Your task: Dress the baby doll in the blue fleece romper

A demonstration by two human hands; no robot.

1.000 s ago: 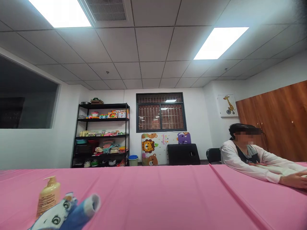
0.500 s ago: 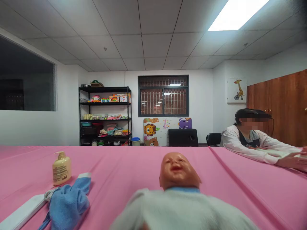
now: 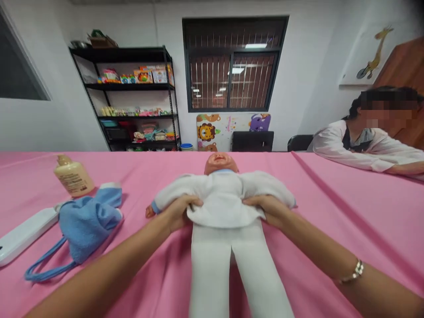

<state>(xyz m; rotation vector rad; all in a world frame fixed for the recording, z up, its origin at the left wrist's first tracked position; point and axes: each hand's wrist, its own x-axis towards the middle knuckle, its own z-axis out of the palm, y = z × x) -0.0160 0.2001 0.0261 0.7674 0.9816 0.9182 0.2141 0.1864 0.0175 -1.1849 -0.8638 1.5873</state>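
A baby doll (image 3: pixel 222 194) lies on its back in the middle of the pink table (image 3: pixel 331 198), with its head pointing away and its white legs pointing toward the person. The left hand (image 3: pixel 180 211) grips the bottom edge of the doll's white top (image 3: pixel 221 198) on one side, with the fingers curled over the cloth. The right hand (image 3: pixel 266 210) grips the same edge on the other side. The two hands are apart, one at each side of the doll's tummy (both are closed on the cloth). There is a shiny bracelet (image 3: pixel 351 273) on the right wrist. To the left of the doll lies a blue cloth bag (image 3: pixel 84 221) with a string loop. Just behind the bag stands a yellow pump bottle (image 3: pixel 72 176). A long white thing (image 3: pixel 23 234) lies beside the bag, near the table's left edge. At the far right, another person in a white sleeve (image 3: pixel 361 154) leans on the table. Against the back wall stands a black shelf (image 3: pixel 129 97) full of toys.
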